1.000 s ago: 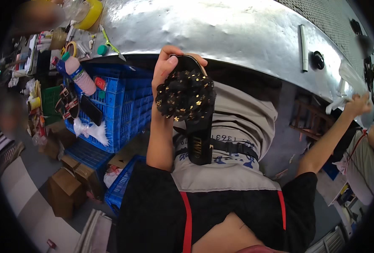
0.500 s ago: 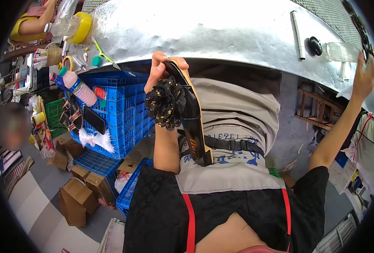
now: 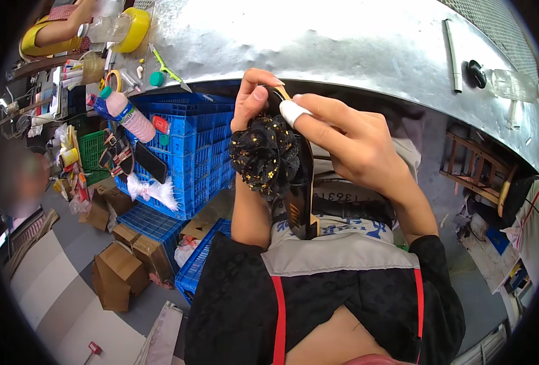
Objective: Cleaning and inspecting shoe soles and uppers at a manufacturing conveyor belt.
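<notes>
In front of my lap, my left hand (image 3: 249, 103) grips the upper end of a black slide sandal (image 3: 300, 204), its fingers closed round it. The sandal stands roughly upright, heel end down, with a tan edge along its sole. A large black fabric flower (image 3: 264, 153) flecked with gold covers the strap on its left side. My right hand (image 3: 354, 137) pinches at the same upper end, just right of my left fingers. White material (image 3: 292, 112) covers one of its digits; whether this is a wrap or a loose cloth, I cannot tell. The fingertips are partly hidden.
A metal worktable (image 3: 342, 45) stretches across the far side, with a green-handled knife (image 3: 167, 70) near its left edge. Blue crates (image 3: 199, 152) stand at left, carrying a pink bottle (image 3: 129, 115) and a phone (image 3: 151, 162). A wooden stool (image 3: 479, 164) stands right.
My right hand has come in from the far right of the table to the sandal's upper end. The sandal, still in my left hand, sits slightly further right in view.
</notes>
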### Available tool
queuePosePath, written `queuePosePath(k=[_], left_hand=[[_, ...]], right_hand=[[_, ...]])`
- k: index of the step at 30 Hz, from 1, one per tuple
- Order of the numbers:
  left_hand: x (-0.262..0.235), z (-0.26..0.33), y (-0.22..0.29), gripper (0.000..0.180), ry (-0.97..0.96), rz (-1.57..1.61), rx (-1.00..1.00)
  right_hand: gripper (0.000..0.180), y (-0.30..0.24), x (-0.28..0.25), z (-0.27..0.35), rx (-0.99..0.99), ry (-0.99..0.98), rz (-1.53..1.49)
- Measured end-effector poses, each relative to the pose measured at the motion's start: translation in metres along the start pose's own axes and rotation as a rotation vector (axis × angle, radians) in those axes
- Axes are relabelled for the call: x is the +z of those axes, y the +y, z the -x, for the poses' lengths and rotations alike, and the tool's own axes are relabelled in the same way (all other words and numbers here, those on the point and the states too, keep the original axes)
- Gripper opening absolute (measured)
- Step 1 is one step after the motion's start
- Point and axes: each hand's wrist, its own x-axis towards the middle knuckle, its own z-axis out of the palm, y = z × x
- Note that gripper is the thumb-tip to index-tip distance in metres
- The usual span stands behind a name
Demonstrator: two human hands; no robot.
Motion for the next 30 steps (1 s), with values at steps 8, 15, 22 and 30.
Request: queuePosePath(k=[8, 15, 22, 30], left_hand=[[-0.004, -0.001, -0.004, 0.019, -0.004, -0.04, 0.009], [-0.009, 0.009, 0.009, 0.024, -0.016, -0.161, 0.085], [0.005, 0.015, 0.022, 0.021, 0.055, -0.267, 0.054], [0.019, 0.012, 0.011, 0.018, 0.049, -0.197, 0.059]], right_hand=[[0.047, 0.013, -0.005, -0.002, 0.071, -0.135, -0.195], [0.058, 0.014, -0.009, 0.005, 0.121, -0.25, -0.537], [0.057, 0.016, -0.005, 0.003, 0.067, -0.23, -0.433], [0.058, 0.025, 0.002, -0.003, 0.063, -0.107, -0.486]])
